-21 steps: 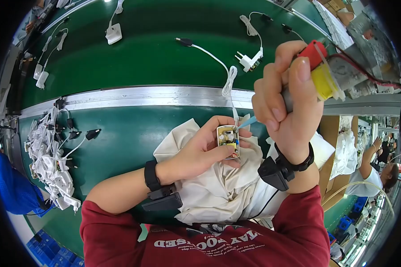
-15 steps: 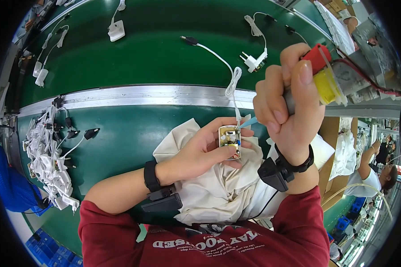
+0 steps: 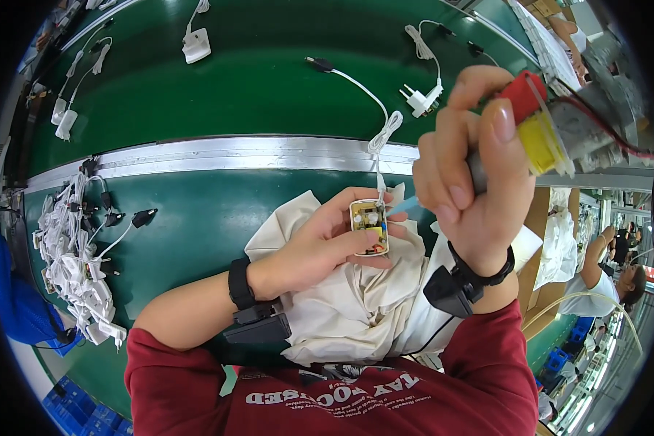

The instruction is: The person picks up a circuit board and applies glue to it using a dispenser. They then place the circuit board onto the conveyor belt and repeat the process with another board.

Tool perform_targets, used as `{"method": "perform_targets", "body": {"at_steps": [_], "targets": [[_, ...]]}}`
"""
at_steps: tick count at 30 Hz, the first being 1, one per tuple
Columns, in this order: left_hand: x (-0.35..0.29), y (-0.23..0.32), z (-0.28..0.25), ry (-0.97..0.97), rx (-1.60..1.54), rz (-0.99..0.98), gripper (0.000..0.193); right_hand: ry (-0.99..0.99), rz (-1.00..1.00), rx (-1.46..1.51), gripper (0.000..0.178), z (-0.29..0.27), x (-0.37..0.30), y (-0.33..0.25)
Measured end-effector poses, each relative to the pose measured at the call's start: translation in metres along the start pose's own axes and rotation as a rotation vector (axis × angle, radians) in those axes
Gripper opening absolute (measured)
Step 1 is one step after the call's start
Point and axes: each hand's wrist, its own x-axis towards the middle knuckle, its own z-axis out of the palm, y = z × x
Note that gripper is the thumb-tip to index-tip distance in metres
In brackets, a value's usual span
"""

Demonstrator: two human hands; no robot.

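My left hand (image 3: 323, 236) grips an opened white power adapter (image 3: 369, 229), its circuit board and small parts facing up. The thumb lies across the lower part of the board, and the fingers wrap behind the casing. From the adapter's top a white cable (image 3: 385, 134), coiled and tied, runs to a black connector lying on the green belt. My right hand (image 3: 472, 152) is closed around a glue dispenser (image 3: 538, 145) with a red and yellow body. Its light blue tapered nozzle (image 3: 403, 207) points down left, with the tip at the adapter's upper right edge.
Cream cloth (image 3: 349, 312) lies beneath my hands. A heap of white adapters and cables (image 3: 80, 276) is at the left. More adapters, including a two-pin plug (image 3: 421, 99), rest on the green belt (image 3: 269, 94) beyond a metal rail (image 3: 225, 154). A cardboard box (image 3: 552, 291) stands at right.
The adapter and my left hand have shifted slightly left and up. The nozzle tip has moved a little lower along the adapter's edge. Items on the belt have drifted right.
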Motion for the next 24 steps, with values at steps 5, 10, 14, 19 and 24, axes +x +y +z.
{"method": "perform_targets", "body": {"at_steps": [5, 10, 14, 19, 24], "targets": [[-0.001, 0.002, -0.001, 0.057, -0.141, 0.034, 0.039, -0.035, 0.061, 0.058, 0.030, 0.007, -0.010, -0.007], [-0.003, 0.004, -0.006, 0.052, -0.213, 0.078, 0.038, -0.044, 0.064, 0.060, 0.031, 0.012, -0.013, -0.005], [-0.003, 0.004, -0.005, 0.048, -0.233, 0.072, 0.038, -0.090, 0.044, 0.058, 0.031, 0.009, -0.013, -0.002], [-0.004, 0.005, -0.004, 0.050, -0.217, 0.082, 0.038, -0.083, 0.059, 0.099, 0.031, 0.007, -0.012, 0.000], [-0.003, 0.004, -0.004, 0.025, -0.218, 0.080, 0.037, -0.103, 0.054, 0.030, 0.032, 0.006, -0.012, -0.004]]}}
